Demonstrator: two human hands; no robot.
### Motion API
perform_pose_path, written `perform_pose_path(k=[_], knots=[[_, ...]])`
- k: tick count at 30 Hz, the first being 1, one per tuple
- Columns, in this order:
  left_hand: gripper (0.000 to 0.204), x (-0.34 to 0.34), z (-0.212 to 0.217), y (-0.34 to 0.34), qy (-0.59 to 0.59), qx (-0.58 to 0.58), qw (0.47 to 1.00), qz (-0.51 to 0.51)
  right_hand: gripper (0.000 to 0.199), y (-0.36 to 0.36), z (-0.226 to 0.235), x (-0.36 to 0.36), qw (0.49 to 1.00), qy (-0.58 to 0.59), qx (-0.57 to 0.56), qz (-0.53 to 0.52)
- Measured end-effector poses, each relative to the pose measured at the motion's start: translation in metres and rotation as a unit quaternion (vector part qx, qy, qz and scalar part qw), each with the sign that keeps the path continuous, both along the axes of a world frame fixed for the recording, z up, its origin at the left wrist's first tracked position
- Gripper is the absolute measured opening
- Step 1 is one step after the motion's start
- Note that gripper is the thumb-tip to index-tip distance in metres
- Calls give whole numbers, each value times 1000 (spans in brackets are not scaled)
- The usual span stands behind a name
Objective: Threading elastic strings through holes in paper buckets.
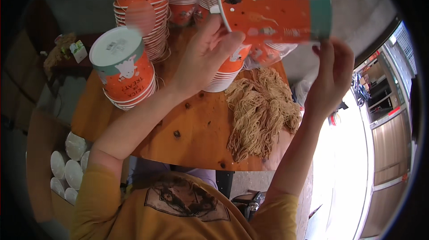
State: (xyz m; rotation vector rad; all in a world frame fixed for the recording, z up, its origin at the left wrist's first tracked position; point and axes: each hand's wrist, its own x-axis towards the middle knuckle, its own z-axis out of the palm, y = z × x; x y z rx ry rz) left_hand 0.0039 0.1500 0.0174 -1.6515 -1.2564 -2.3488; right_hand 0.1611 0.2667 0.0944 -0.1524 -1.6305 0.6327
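Handling step, seemingly: orange bucket [277, 12] held sideways above the desk [178, 128], toward its far right corner.
Left hand [203, 59] pinches its rim; right hand [330, 77] curls at its base; the next move likely needs both steady.

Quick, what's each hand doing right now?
Left hand: closed, holding the orange paper bucket at its white rim.
Right hand: fingers curled, holding the same bucket at its green base end.

A knotty wooden desk [196, 139] stands in a dim room; glaring white light [342, 168] floods the right, beside brown panels [389, 144].
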Motion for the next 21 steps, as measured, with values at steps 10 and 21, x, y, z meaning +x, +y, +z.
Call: perform_pose_path(k=[10,21], knots=[[18,43,4,-64,183,-139,972,40,27,15,-165,78,899,-408,123,-104],[22,35,-42,-94,364,-307,863,168,15,41,-177,69,800,-541,260,-8]])
